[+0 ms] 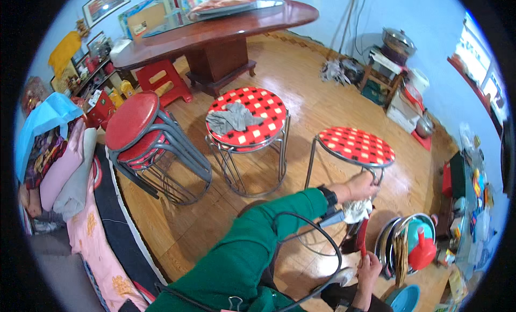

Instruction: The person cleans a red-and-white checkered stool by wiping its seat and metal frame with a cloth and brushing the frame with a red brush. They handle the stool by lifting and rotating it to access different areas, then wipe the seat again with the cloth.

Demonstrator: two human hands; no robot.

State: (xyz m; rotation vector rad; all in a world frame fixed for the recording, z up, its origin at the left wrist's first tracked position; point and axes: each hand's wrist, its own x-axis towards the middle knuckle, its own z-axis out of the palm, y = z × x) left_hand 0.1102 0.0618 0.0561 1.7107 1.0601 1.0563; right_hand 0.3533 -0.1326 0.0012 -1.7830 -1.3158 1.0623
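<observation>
My left hand [358, 187], in a green sleeve with a dark watch, is closed around the metal frame of a stool [356, 146] with a red checked seat. A crumpled pale cloth [358, 211] is just below this hand. My right hand [369, 267], lower right, grips a narrow red handle-like object [362, 235]; its far end meets the dark and pale things under the stool, and its kind is unclear. A second checked stool [248, 116] stands to the left with a grey rag [233, 118] on its seat. Farther left are stacked round red stools [133, 120].
Metal basins [383, 247], a straw-like brush [400, 259], a red plastic dipper [422, 253] and a blue basin [404, 299] are at the lower right. A large wooden table [221, 28] and red plastic stool [165, 80] stand beyond. A pink-covered seat [96, 247] lies left.
</observation>
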